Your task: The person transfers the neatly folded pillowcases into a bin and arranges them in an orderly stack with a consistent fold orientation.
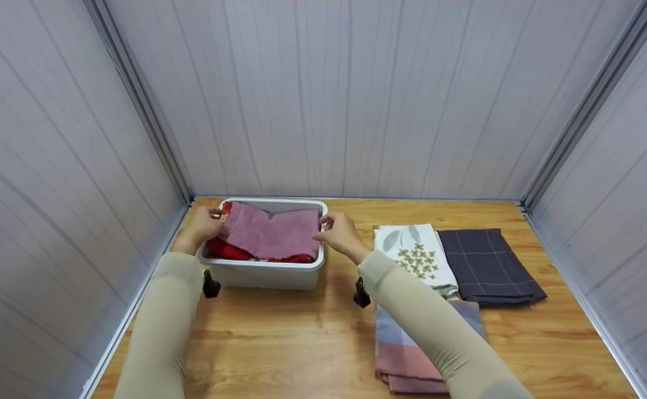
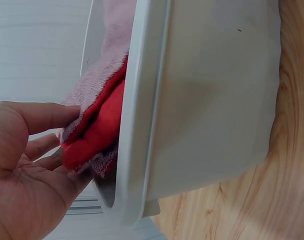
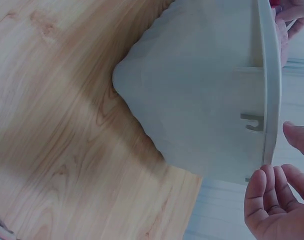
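Note:
A white plastic bin (image 1: 262,274) holds a folded mauve towel (image 1: 273,233) that lies over red cloth (image 1: 229,250). At the bin's left end, my left hand (image 1: 204,226) pinches the layered edge of the mauve towel. The left wrist view shows the thumb on the mauve side and the other fingers (image 2: 47,160) beneath, with red fabric (image 2: 99,130) between the layers. My right hand (image 1: 341,233) is at the right rim. In the right wrist view its thumb (image 3: 297,137) and fingers are apart, with the fingertips close to the rim (image 3: 273,100) and no cloth visible between them.
To the right lie a white cloth with printed leaves and flowers (image 1: 406,249), a dark checked cloth (image 1: 489,266) and a blue-and-pink folded cloth (image 1: 406,354), partly under my right forearm. Pale panel walls (image 1: 323,100) stand behind and at both sides of the wooden tabletop (image 1: 279,338).

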`<action>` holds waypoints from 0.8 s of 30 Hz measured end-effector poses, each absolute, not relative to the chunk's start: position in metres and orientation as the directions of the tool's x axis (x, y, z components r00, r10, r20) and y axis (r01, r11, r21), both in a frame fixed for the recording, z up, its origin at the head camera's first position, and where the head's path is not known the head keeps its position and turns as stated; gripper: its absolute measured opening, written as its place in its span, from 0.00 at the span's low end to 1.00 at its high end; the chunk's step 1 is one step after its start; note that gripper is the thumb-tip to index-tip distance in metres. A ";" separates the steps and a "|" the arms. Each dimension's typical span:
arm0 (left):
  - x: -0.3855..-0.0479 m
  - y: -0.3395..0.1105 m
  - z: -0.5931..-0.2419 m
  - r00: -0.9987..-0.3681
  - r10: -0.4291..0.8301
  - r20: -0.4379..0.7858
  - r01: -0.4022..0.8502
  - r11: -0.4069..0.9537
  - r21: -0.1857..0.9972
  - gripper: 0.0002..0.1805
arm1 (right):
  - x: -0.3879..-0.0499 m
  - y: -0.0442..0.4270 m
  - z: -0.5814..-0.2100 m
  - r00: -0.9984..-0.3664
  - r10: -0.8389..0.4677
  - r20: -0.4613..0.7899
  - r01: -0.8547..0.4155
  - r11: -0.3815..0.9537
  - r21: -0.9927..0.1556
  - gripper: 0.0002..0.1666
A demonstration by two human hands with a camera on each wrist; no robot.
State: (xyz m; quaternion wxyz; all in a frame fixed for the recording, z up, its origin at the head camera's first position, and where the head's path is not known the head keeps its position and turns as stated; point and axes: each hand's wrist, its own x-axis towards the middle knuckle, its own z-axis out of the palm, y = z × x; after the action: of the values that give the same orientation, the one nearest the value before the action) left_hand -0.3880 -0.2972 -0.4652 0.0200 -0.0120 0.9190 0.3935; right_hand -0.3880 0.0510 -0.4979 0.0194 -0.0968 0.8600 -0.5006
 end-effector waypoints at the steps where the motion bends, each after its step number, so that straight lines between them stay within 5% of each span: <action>1: -0.388 -0.297 -0.465 -0.999 -0.010 -0.041 -0.037 0.692 0.721 0.35 | -0.388 0.051 -0.498 -0.981 -0.185 0.064 -0.147 0.478 -0.866 0.22; 24: -0.376 -0.273 -0.453 -0.997 0.078 -0.023 0.019 0.494 0.869 0.33 | -0.385 0.086 -0.489 -0.985 -0.155 0.076 -0.142 0.484 -0.863 0.24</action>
State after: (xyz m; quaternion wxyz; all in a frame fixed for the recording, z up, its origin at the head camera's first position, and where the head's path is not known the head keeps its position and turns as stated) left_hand -0.3765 -0.2727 -0.4534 0.0297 0.0281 0.8637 0.5023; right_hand -0.3852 0.0864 -0.4889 0.0062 -0.0863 0.8615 -0.5004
